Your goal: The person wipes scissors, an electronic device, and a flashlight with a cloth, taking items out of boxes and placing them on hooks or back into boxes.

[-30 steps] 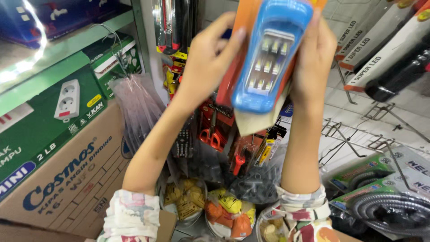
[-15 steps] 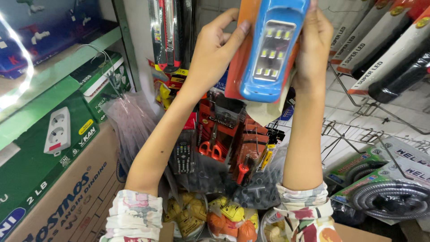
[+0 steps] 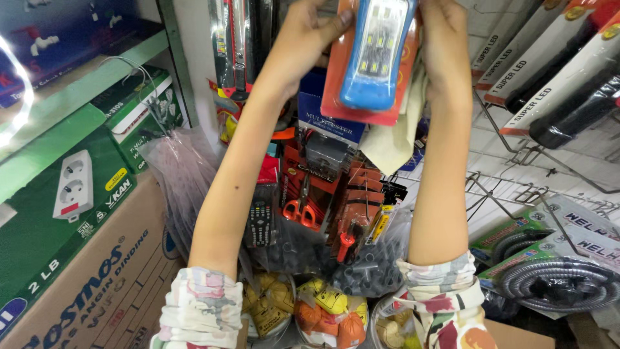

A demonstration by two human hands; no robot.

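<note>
Head view. Both arms raised high, forearms near upright, floral sleeves pushed back near the elbows at the bottom edge. Left hand (image 3: 309, 40) up at the top edge, thumb pressed across the orange backing card of a packaged blue lamp (image 3: 378, 55); fingers wrapped behind the card, out of sight. Right hand (image 3: 445, 45) level with it on the other side, closed on the card's right edge together with a pale cloth (image 3: 394, 132) hanging down below the palm. Lamp package held between the two hands, tilted slightly, its top cut off by the frame.

Little free room around the hands. Directly behind and below the left hand, hanging carded tools (image 3: 242, 45) and a blue boxed tester (image 3: 329, 123); further down between the forearms, orange-handled scissors (image 3: 300, 210), a remote control (image 3: 260, 223) and bagged black parts (image 3: 365, 271). Right of the right hand, boxed torches (image 3: 555, 71) slanting on a white wire rack (image 3: 516, 174), well apart from the wrist. Left of the left forearm, clear plastic bags (image 3: 184, 174), green socket boxes (image 3: 64, 194) on a shelf and a brown carton (image 3: 97, 284). Below the right elbow, coiled grey hoses (image 3: 555, 278) in packets. Open gap only between the two forearms.
</note>
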